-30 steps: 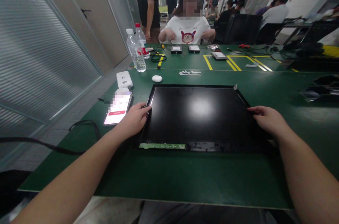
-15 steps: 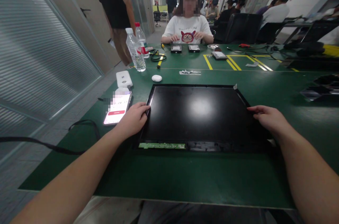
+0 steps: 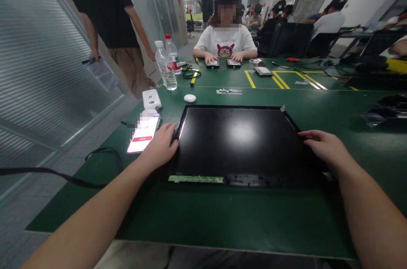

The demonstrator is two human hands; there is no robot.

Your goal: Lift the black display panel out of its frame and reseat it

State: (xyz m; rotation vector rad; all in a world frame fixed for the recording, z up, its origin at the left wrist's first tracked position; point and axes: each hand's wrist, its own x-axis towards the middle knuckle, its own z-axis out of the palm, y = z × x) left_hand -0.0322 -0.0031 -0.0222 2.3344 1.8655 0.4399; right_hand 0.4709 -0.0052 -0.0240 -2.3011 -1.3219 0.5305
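Note:
A black display panel (image 3: 235,142) lies flat on the green table (image 3: 222,218) in front of me. Along its near edge, at the left, runs a narrow green circuit board (image 3: 195,179). My left hand (image 3: 163,144) grips the panel's left edge, thumb and fingers bent against the frame. At the opposite edge my right hand (image 3: 324,144) is closed on the frame, with its lower fingers hidden behind the panel's side. A small pale tab (image 3: 282,109) sticks up at the far right corner. Beside my left hand lies a lit phone (image 3: 144,133).
Beyond the phone are a white power bank (image 3: 151,99), a white earbud case (image 3: 190,98) and two bottles (image 3: 165,67). Across the table a person (image 3: 225,40) touches two drives (image 3: 233,63). Another person (image 3: 101,10) stands at the left. Dark parts (image 3: 386,110) lie at right.
The standing person at the left has shifted, and papers in their hand now show. The seated person's hands have lowered onto the drives. My left hand's fingers have shifted slightly at the panel's edge.

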